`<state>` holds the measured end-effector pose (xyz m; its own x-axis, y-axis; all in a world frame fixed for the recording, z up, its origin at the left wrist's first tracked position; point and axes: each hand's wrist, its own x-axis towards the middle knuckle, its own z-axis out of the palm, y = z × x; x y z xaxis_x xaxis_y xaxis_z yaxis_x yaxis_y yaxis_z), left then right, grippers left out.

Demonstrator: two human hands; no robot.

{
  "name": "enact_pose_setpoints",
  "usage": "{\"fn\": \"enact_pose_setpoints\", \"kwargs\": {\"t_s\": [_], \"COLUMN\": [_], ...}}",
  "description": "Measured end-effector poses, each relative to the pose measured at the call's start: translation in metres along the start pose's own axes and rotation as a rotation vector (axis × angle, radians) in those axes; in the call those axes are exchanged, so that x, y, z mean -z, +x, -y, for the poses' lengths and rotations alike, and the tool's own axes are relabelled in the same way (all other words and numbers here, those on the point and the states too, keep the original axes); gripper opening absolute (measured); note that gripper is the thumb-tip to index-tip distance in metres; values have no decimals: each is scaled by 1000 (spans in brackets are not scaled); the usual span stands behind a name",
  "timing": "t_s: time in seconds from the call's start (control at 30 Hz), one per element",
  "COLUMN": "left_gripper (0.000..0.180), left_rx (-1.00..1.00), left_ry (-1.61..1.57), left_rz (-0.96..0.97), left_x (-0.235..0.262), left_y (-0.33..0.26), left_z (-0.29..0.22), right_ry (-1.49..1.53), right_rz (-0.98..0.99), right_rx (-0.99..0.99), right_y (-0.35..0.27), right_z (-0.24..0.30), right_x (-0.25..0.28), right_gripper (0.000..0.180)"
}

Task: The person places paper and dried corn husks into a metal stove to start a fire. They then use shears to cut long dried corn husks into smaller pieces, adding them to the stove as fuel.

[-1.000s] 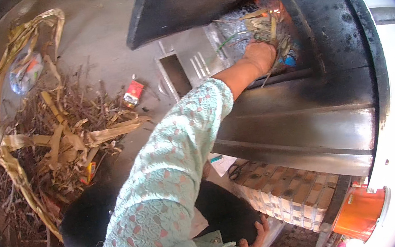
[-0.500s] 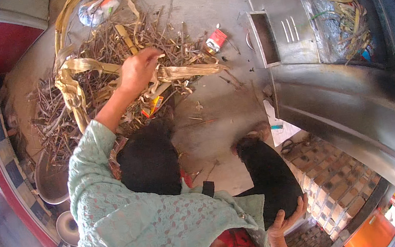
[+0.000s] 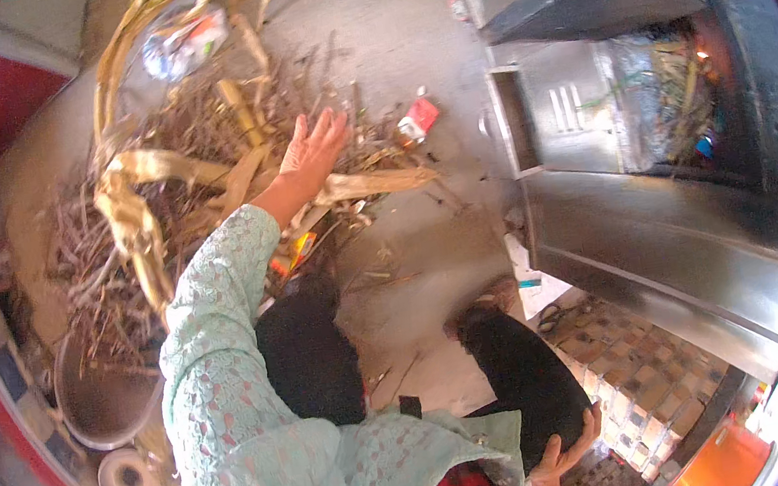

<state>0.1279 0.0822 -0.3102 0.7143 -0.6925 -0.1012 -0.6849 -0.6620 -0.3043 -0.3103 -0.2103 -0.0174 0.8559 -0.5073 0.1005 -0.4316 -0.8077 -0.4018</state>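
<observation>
My left hand [image 3: 312,152] is stretched out over the pile of dry twigs [image 3: 183,123], palm down, fingers extended and holding nothing. Just below it, a dry corn husk leaf [image 3: 376,182] lies across the pile's near right side. To its left, a long bent corn stalk [image 3: 129,215] with dry leaves rests on the twigs. My right hand [image 3: 569,451] lies on my right knee over black trousers [image 3: 521,369], thumb apart from the fingers, with nothing in it.
On the right, a metal stove [image 3: 569,108] has its firebox open, with dry stalks [image 3: 682,97] and a small orange glow inside. A red and white box [image 3: 419,121] lies right of the pile. A metal basin [image 3: 102,398] stands left; an orange pot [image 3: 724,464] is lower right.
My left hand has gone from closed to open and shifted a little right. An orange glow now shows in the stove. My right hand stays on the knee; the whole view has shifted slightly.
</observation>
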Motion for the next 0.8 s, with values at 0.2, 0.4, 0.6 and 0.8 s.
{"fn": "enact_pose_setpoints", "kwargs": {"t_s": [0.2,0.4,0.6,0.8], "left_gripper": [82,113,100,82], "left_rx": [-244,-222,-121,-337], "left_ry": [-144,-239,-260,14], "left_rz": [183,419,449,295], "left_x": [-36,-33,-16,-36], "left_y": [44,73,58,27], "left_z": [-5,-10,4,6], "right_ry": [-33,-40,-1,35], "right_rz": [13,-16,-12,-45], "right_rx": [-25,-81,-121,-123], "right_y": [20,8,8,11], "right_z": [5,4,6,14], "right_x": [1,1,1,1], "right_gripper": [65,67,68,69]}}
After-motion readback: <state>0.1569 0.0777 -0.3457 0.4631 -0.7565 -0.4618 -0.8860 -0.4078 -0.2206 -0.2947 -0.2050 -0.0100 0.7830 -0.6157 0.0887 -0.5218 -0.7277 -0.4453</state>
